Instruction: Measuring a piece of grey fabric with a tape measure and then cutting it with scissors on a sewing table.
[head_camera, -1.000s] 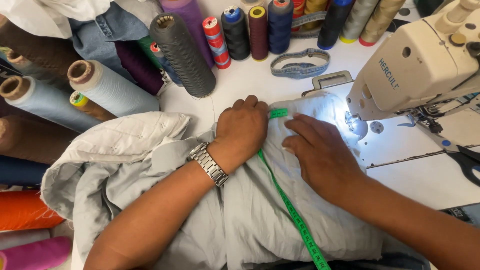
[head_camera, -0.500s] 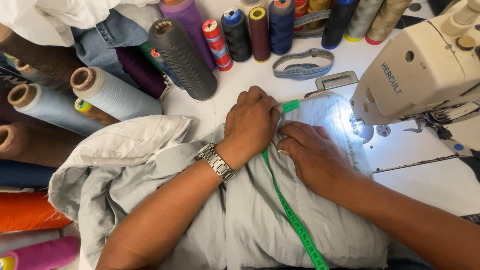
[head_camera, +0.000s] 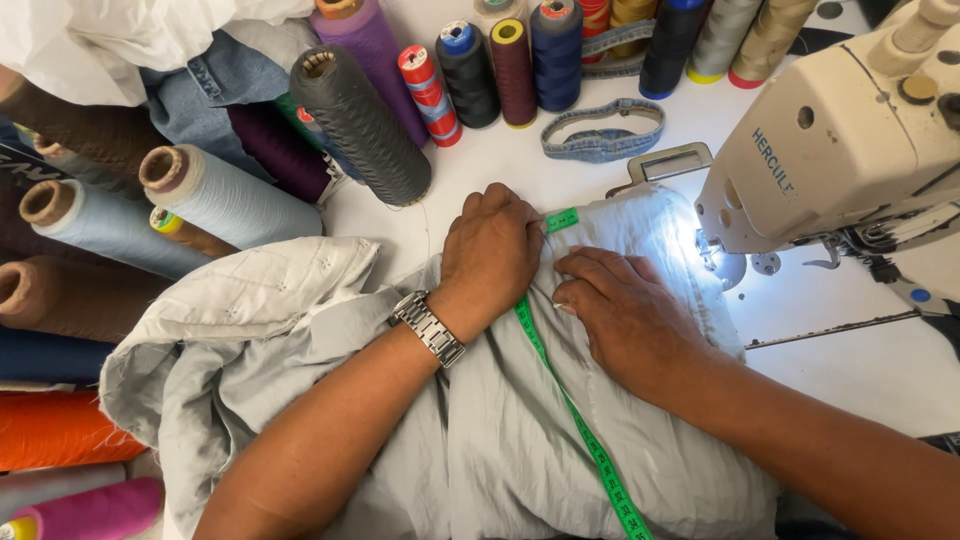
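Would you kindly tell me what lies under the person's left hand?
Under the left hand lies the green measuring tape, running over the pale grey fabric. The tape's stretch beneath the palm is covered, as is the table below.
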